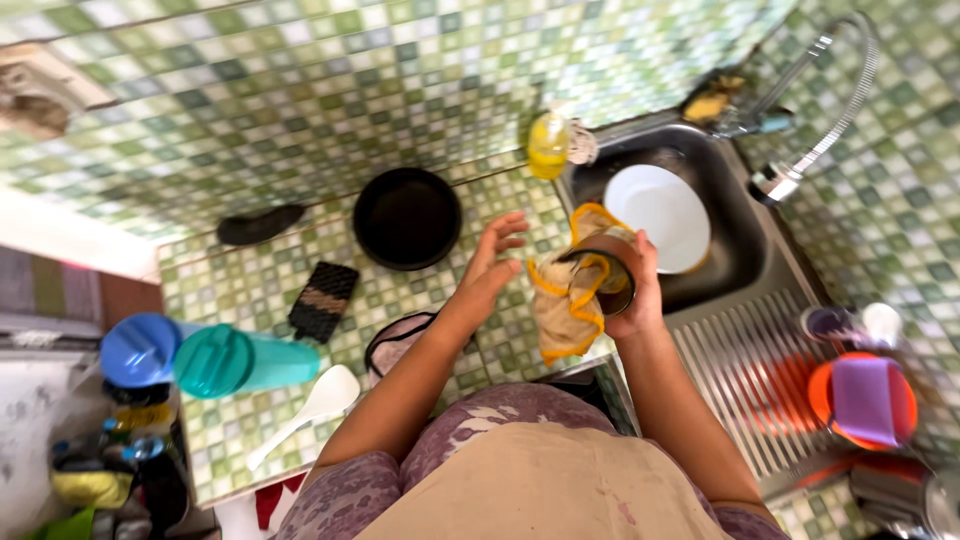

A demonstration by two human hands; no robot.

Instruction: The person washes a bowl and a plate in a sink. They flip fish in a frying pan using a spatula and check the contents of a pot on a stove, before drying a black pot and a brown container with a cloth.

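Your right hand (640, 290) has its fingers closed around a dark cup (603, 272), held over the bench edge beside the sink (725, 215). A tan cloth with yellow trim (562, 305) drapes over and below the cup. Your left hand (490, 262) hovers just beside the cloth, fingers spread open, holding nothing. A white plate (660, 215) lies in the sink

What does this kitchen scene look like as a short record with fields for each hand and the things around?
Right hand: grips a dark cup with a tan cloth draped on it
Left hand: open, fingers spread, beside the cloth
Sink: holds a white plate
Counter: black pan, teal tumbler, white spoon
Drainboard: orange dish
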